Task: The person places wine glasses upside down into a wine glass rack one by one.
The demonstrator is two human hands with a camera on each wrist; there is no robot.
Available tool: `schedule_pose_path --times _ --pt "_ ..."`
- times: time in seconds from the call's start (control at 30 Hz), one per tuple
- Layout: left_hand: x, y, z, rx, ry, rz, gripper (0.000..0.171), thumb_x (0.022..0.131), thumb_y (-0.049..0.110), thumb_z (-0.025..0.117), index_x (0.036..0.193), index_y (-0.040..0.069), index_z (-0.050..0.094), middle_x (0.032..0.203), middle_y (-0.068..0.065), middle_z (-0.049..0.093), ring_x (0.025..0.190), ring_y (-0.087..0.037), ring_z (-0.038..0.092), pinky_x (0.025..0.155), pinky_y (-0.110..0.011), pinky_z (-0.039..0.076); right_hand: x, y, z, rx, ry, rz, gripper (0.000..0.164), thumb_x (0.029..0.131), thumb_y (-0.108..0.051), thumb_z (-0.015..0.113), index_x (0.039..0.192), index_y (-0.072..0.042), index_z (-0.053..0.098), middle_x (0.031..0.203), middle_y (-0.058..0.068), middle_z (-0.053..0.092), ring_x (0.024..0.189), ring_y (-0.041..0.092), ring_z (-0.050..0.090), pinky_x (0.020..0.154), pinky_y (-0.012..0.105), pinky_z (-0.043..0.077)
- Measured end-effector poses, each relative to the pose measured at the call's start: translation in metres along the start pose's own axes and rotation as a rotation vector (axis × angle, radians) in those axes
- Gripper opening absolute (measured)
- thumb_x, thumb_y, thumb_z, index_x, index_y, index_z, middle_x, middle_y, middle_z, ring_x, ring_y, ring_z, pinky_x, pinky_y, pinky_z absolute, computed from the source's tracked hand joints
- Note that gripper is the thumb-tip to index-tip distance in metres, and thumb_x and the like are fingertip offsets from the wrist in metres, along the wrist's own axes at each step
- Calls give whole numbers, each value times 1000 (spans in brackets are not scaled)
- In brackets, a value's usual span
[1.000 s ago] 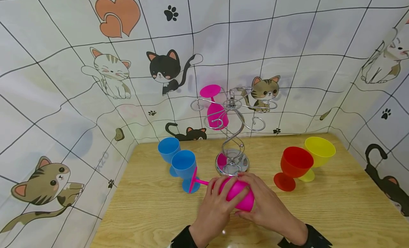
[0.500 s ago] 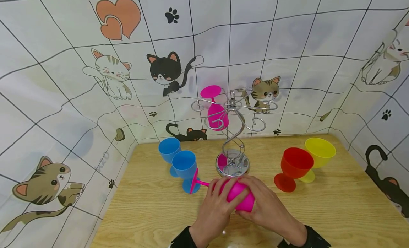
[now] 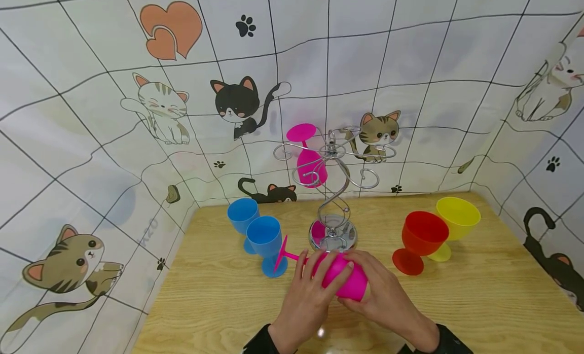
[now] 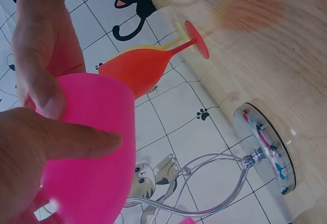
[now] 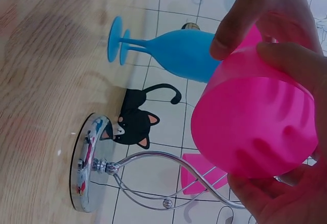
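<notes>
Both hands hold a pink goblet [image 3: 349,280] on its side above the near part of the table, its foot pointing left and its mouth to the right. My left hand [image 3: 306,293] wraps the bowl near the stem, thumb laid along it. Around the rim end, my right hand [image 3: 388,298] grips the bowl; the right wrist view looks into the goblet's mouth [image 5: 255,127]. Behind the hands stands a silver wire goblet rack [image 3: 335,191] on a round mirrored base. A second pink goblet [image 3: 312,166] hangs upside down from its left arm.
Two blue goblets [image 3: 263,235] stand upright left of the rack, one behind the other. On the right are a red goblet [image 3: 424,232] and a yellow goblet [image 3: 458,217]. A cat-patterned cloth wall [image 3: 420,100] encloses the wooden table [image 3: 205,303].
The held pink goblet has tilted slightly and shifted a little to the right, its foot turning with it. Both hands keep their grip; the other goblets and rack stay put.
</notes>
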State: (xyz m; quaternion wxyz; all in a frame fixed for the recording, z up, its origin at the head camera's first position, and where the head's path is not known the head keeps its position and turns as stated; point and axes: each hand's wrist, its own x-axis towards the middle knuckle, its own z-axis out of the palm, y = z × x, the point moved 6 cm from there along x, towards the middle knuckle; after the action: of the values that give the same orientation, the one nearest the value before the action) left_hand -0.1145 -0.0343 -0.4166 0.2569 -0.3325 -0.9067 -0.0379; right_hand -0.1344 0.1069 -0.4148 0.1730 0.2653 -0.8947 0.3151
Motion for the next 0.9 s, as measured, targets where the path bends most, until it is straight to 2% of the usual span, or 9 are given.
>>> schedule_pose_path --times 0.23,0.37,0.47,0.57,0.73,0.8,0.9 --pt "0 -1 -9 -33 42 -9 103 69 22 89 153 31 31 157 -9 32 147 -32 24 113 -60 33 0 6 -3 63 37 41 87 60 -28 95 133 -17 49 128 -1 58 106 16 60 72 26 60" --pt "1 -2 -18 -47 101 -16 96 67 19 88 149 28 39 155 -10 36 145 -33 28 111 -60 35 0 9 -6 95 58 80 89 60 -27 95 134 -17 49 128 0 59 104 18 61 70 24 59" --pt "1 -4 -27 -72 169 -24 89 68 21 86 146 25 45 153 -11 39 142 -33 32 110 -62 35 -1 11 -7 118 78 112 90 59 -29 96 135 -17 48 130 1 58 105 19 61 70 23 58" --pt "-2 -8 -37 -104 259 -32 80 71 25 82 143 22 48 152 -13 40 140 -35 35 109 -63 36 -2 13 -8 140 101 142 89 60 -30 95 135 -19 48 131 1 57 106 20 61 70 23 57" --pt "-8 -10 -54 -165 488 6 45 90 28 60 131 11 59 143 -23 47 135 -40 38 116 -57 30 -4 15 -8 166 121 167 88 61 -31 94 135 -20 48 132 1 57 109 22 61 72 25 57" --pt "-11 -10 -59 -185 569 22 39 95 30 53 126 7 60 140 -26 48 134 -42 39 120 -53 24 -4 15 -8 181 129 171 88 61 -30 94 135 -20 48 133 1 57 109 22 61 72 24 58" --pt "-15 -14 -65 -224 664 21 38 96 29 52 123 4 57 138 -29 46 135 -42 36 124 -48 19 -5 15 -9 205 140 177 88 62 -28 94 136 -20 48 133 1 58 108 22 62 72 24 57"
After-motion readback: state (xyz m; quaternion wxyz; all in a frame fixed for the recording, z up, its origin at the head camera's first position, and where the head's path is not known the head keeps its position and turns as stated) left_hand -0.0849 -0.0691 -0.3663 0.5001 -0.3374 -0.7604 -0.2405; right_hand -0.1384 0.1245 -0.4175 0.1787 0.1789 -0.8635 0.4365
